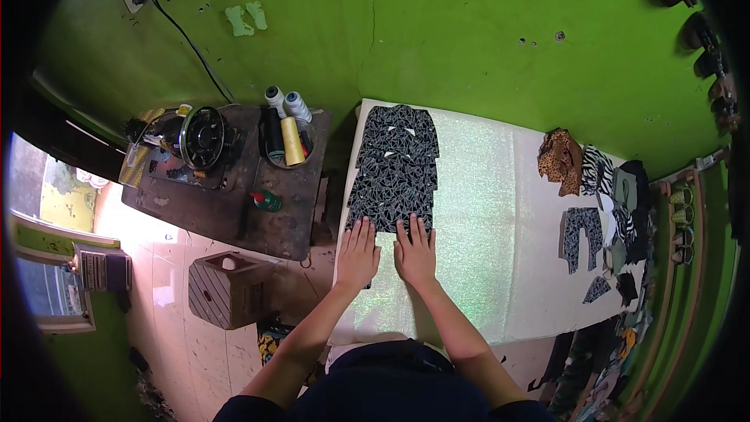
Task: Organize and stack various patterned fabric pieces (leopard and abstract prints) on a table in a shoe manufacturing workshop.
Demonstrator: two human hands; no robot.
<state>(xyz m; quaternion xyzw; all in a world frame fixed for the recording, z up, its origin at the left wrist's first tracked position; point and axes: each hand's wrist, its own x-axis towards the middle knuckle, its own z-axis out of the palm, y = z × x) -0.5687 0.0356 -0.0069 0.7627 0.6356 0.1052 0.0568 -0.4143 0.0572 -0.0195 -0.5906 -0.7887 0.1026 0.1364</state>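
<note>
Black cut fabric pieces with a grey line pattern (394, 176) lie stacked and overlapping on the left part of a pale, shiny-topped table (476, 187). Flat on their near edge rests my left hand (358, 256), fingers stretched out and pointing away from me. Beside it, my right hand (415, 252) also lies flat on the near edge with its fingers spread. Neither hand grips anything. A small dark scrap of the cloth shows below my left hand, partly hidden.
A sewing machine (205, 138) stands on a dark worn table (273, 223) at left, with thread cones (291, 141) in a round tray and a green bottle (266, 201). Below is a wooden stool (227, 290). More cut cloth (582, 238) lies at the right end. A green wall (469, 31) borders the back.
</note>
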